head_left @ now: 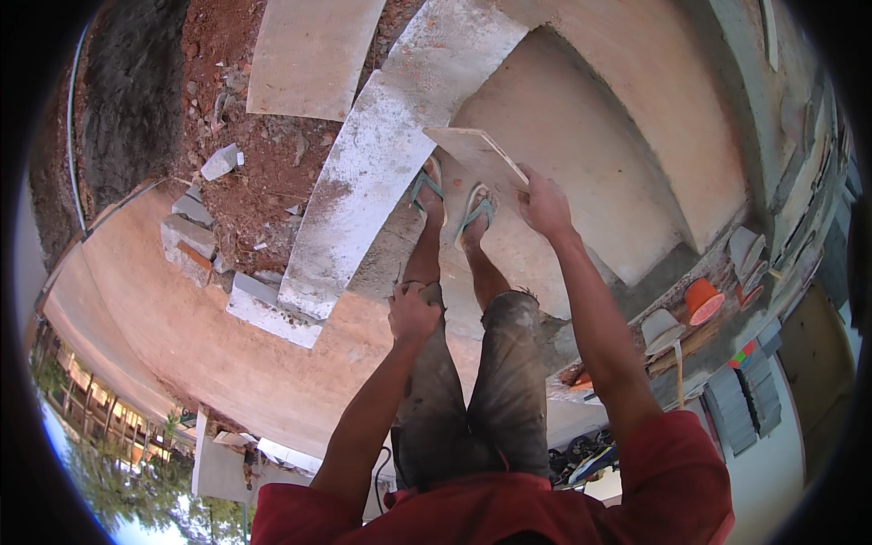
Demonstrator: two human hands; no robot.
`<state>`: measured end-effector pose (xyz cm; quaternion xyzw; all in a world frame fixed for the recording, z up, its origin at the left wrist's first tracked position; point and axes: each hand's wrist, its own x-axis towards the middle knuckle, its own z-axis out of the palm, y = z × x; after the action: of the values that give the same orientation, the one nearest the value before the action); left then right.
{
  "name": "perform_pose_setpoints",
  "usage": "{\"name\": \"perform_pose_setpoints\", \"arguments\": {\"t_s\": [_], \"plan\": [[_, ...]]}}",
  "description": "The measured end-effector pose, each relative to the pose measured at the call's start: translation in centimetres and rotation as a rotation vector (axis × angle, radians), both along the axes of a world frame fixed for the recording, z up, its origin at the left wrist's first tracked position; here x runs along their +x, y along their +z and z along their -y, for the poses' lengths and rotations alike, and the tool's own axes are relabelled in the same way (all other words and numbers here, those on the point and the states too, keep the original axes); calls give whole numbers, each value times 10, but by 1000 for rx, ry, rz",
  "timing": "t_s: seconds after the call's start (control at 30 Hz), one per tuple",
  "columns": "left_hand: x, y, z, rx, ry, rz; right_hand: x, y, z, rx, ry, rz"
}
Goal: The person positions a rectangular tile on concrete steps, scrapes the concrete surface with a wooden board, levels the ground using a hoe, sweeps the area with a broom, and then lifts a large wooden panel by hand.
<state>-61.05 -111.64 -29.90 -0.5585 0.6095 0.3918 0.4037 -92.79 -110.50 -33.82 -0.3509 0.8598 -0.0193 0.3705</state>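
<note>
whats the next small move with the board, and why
Probably bring the left hand up to the board's free end to steady it: only the right hand grips it, at one end, while the left is clear of it.

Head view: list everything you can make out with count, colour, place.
board: 1, tan, in right hand
long slab: 1, white, upper centre
sheet: 1, tan, top
soil: 1 patch, red, left of slab
broken blocks: several, white and grey, left
bucket: 1, orange, right
concrete surface: 1, tan, upper right
trees: several, green, lower left
sandals: 2, teal straps, centre
trousers: 1 pair, dark grey, lower centre
shirt: 1, red, bottom
left hand: 1, bare, at left trouser leg, grip unclear
right hand: 1, bare, on board's edge
</note>
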Motion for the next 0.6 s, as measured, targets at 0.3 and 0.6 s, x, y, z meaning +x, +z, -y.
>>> {"name": "perform_pose_setpoints", "arguments": {"t_s": [0.3, 0.6], "plan": [[4, 0, -35, -55, -13, -87, -91, -156, -33, -10, 26, -330], [39, 2, -68, -116, 75, -175, 68, -134, -96, 177, 551, 43]]}}
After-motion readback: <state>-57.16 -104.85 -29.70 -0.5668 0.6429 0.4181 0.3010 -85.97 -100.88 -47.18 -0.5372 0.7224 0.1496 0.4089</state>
